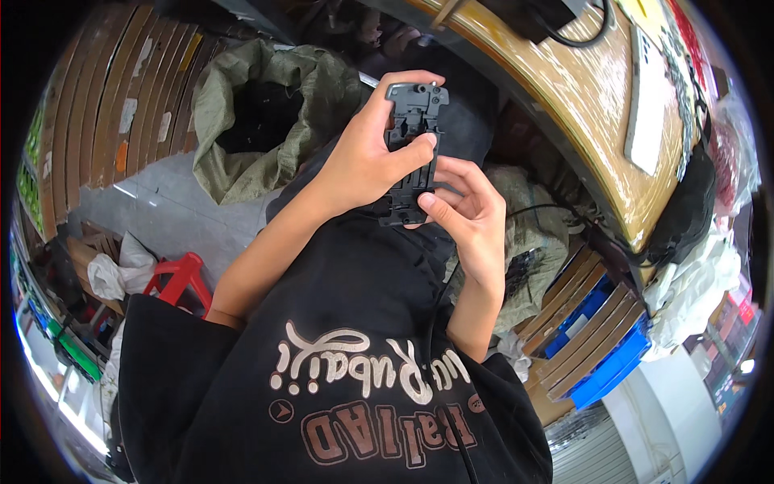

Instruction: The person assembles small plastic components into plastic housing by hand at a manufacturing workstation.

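A long black moulded plastic part (413,105), with slots and screw bosses along its face, is held upright over my lap. My left hand (377,149) wraps its upper left side, the thumb pressed on the middle of the face. On the lower right, my right hand (463,202) grips the same part between thumb and fingers. The part's left edge is partly hidden behind my left hand. What exactly the part belongs to cannot be made out.
An open woven sack (218,153) with dark contents stands to the left, beside stacked cardboard (105,105). A wrapped wooden tabletop (597,105) juts in at right, with another sack (540,234) beneath it. A red stool (181,274) and blue bins (613,363) stand nearby.
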A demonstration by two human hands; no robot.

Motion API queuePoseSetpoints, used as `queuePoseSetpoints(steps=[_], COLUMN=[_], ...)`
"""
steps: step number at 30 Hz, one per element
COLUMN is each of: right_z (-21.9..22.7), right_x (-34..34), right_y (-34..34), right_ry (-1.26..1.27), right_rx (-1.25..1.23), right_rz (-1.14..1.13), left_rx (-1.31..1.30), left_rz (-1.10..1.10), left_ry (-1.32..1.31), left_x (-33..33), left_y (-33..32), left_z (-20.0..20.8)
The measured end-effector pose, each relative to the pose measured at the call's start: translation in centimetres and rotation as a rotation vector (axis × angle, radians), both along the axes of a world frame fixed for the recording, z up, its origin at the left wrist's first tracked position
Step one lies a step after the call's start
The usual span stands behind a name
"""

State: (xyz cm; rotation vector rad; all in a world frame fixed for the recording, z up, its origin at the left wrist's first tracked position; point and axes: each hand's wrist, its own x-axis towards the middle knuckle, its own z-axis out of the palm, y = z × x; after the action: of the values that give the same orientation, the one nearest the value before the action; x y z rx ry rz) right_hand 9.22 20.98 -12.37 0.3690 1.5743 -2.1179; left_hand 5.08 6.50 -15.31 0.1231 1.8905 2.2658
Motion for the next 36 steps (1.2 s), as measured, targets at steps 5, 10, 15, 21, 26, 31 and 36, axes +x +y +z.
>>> queuePoseSetpoints(steps=[5,10,15,21,26,31,36], right_z=[-1.6,-2.8,-4.4,-8.4,-1.2,7.1,5.7], right_x=[2.7,9.5,19.1,21.2,13.4,0.3,-13.3], right_y=[4.1,13.5,22.0,22.2,20.4,16.3,22.6], right_ry=[-0.026,-0.094,-0.334,-0.407,0.105,0.574,0.766], right_rx=[0.071,0.461,0.833,1.119,1.231,1.075,1.268], right_rz=[-0.044,-0.3,-0.627,-0.472,-0.85,-0.692,-0.483], left_rx=[-0.094,-0.06,-0.185,-0.238,-0.22,-0.18,-0.187], left_rz=[-0.279,-0.426,-0.376,-0.362,-0.371,-0.357,-0.311], left_ry=[-0.216,-0.409,-0.393,-0.364,-0.369,-0.404,-0.36], left_x=[1.3,1.5,0.3,-1.1,-0.2,1.2,1.6], left_y=[2.0,2.4,1.8,1.0,0.9,-0.2,-1.2], left_z=[-0.7,-0.9,-2.1,-2.0,-2.4,-2.4,-1.3])
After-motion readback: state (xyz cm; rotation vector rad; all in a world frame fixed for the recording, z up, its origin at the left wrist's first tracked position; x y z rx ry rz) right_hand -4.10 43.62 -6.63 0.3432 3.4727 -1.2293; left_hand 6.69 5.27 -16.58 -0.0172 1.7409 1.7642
